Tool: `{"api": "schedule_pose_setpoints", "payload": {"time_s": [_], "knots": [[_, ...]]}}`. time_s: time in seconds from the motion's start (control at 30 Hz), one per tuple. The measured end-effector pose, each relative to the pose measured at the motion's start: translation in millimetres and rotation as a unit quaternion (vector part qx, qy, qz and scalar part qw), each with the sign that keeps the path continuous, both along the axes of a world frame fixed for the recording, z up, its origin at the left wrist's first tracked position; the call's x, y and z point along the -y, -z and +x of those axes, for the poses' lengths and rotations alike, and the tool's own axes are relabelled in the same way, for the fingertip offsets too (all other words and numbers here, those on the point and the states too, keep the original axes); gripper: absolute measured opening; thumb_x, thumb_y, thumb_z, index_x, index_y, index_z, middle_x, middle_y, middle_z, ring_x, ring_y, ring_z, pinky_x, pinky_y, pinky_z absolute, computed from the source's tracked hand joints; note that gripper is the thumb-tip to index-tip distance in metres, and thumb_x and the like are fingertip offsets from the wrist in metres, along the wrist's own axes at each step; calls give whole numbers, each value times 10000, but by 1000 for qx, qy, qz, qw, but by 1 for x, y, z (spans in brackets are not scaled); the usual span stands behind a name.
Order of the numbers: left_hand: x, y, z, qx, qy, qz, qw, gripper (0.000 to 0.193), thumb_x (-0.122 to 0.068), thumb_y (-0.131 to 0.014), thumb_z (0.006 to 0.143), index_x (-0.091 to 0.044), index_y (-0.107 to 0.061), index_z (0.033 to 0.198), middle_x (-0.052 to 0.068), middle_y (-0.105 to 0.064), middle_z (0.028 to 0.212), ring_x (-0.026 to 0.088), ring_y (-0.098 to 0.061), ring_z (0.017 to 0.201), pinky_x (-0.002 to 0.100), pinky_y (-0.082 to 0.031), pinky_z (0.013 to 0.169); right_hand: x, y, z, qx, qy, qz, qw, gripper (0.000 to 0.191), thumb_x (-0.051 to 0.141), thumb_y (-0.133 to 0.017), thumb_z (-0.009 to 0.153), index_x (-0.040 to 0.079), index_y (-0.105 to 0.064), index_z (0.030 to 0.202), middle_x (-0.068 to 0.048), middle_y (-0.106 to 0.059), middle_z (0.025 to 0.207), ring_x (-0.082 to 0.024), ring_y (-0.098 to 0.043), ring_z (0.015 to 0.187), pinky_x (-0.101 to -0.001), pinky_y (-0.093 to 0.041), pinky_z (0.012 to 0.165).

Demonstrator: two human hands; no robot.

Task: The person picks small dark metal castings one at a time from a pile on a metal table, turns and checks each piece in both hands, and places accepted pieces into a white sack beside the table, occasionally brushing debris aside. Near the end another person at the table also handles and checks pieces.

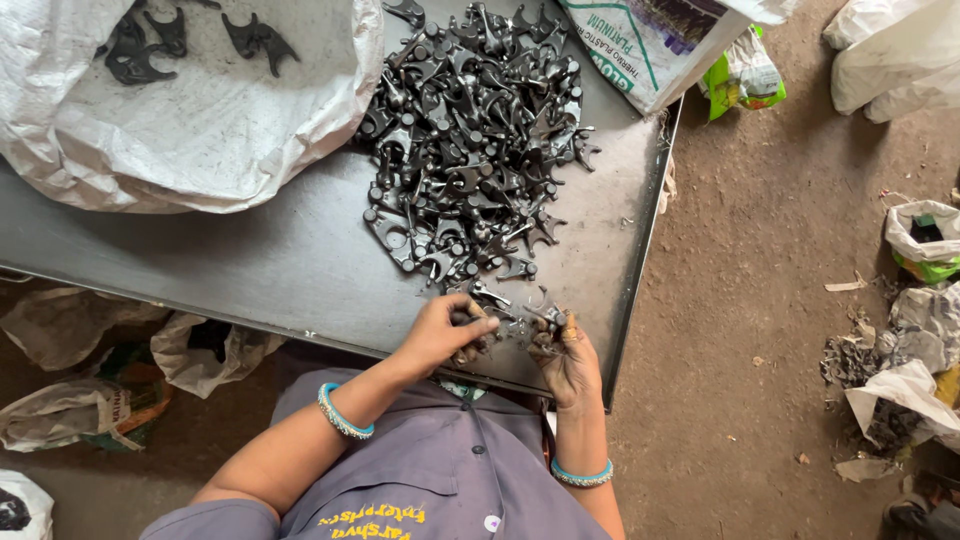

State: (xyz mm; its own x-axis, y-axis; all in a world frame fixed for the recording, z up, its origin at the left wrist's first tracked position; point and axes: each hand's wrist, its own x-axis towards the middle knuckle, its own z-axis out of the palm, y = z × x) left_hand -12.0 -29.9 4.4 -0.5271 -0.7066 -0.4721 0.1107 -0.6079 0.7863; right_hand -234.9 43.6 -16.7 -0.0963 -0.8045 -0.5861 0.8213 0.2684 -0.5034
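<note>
Down at the near edge of the metal tabletop (300,260), close to its near right corner, both hands work side by side. The left hand (437,335) lies knuckles-up with its fingers curled shut around a small dark metal part (462,318), only a bit of which shows past the thumb. The right hand (566,362) is turned palm-up, fingers bent around another forked metal piece (545,312) pinched at its fingertips. The two hands are just beside each other, nearly touching.

From both hands the heap of dark forged parts (475,140) lies straight ahead, toward the far edge; its long axis runs from the near edge to the far edge, and its nearest stragglers all but touch the fingertips. Neither hand is clearly nearer, though the heap's tail points between them.

On the far left corner a large white woven sack (200,120) spreads over the tabletop, with a few more dark parts (150,45) lying on it. At the far right corner a white printed bag (650,45) with green and purple markings overhangs the edge. Beyond it, on the dirt floor (760,300), sits a bright green packet (745,85); further white sacks (885,55) lie to the right, and crumpled bags (80,400) lie under the left side of the table.
</note>
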Motion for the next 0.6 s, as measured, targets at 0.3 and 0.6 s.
{"api": "schedule_pose_setpoints", "payload": {"time_s": [0.3, 0.6], "knots": [[5, -1, -1, -226, 5, 321, 920, 399, -388, -695, 984, 4, -695, 1059, 131, -755, 937, 205, -752, 781, 359, -655, 708, 65, -28, 32, -823, -126, -202, 517, 400, 90, -822, 751, 47, -712, 1133, -130, -738, 1130, -331, -648, 999, -436, -527, 862], [10, 0, 19, -204, -53, 334, 919, 319, -352, -710, 961, -37, -724, 1015, 84, -766, 936, 180, -753, 791, 356, -649, 737, 55, -12, 19, -531, -85, -160, 827, 320, -57, -706, 884, 31, -645, 1185, -98, -708, 1140, -237, -682, 1055, -347, -554, 984]]}}
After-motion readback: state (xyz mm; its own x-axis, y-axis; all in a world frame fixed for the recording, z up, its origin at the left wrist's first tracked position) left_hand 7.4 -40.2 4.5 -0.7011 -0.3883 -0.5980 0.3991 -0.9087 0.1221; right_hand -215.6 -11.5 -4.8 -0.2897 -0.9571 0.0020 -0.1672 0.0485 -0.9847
